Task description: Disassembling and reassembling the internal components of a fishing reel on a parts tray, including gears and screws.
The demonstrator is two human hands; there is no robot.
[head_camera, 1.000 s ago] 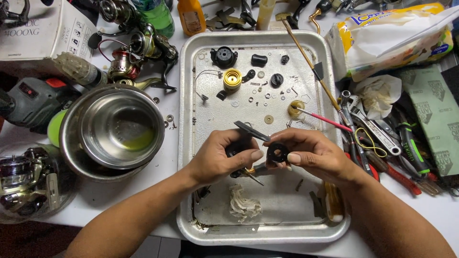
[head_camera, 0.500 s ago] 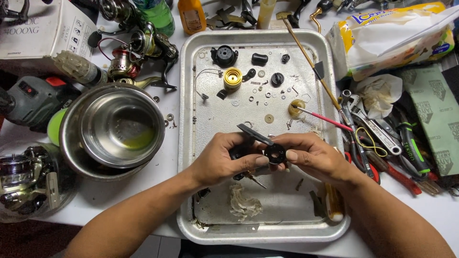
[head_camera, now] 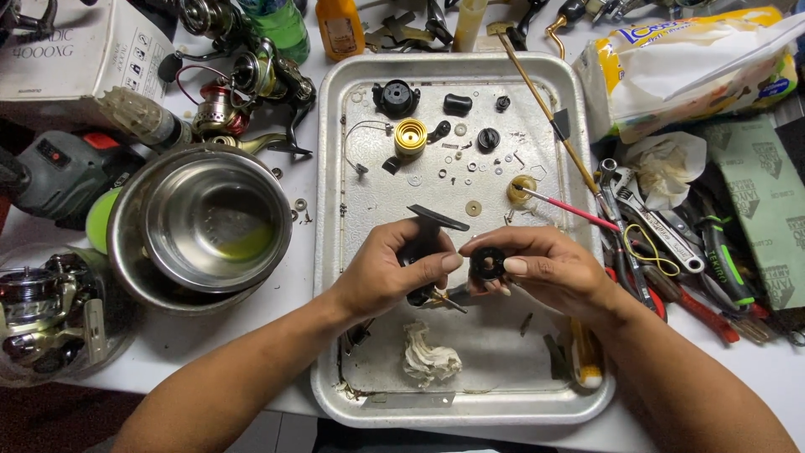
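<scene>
Metal tray (head_camera: 335, 252) | left hand (head_camera: 390, 273) grips black handle (head_camera: 426, 235) | right hand (head_camera: 545, 268) pinches black ring (head_camera: 487, 263)

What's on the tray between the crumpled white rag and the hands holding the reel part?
In the head view, only bare tray lies between the crumpled white rag and the left hand and right hand; the black round part is above it.

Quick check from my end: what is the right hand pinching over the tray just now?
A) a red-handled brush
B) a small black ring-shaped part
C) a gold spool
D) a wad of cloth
B: the right hand pinches a small black ring-shaped part between thumb and fingers above the metal tray, facing the left hand.
</scene>
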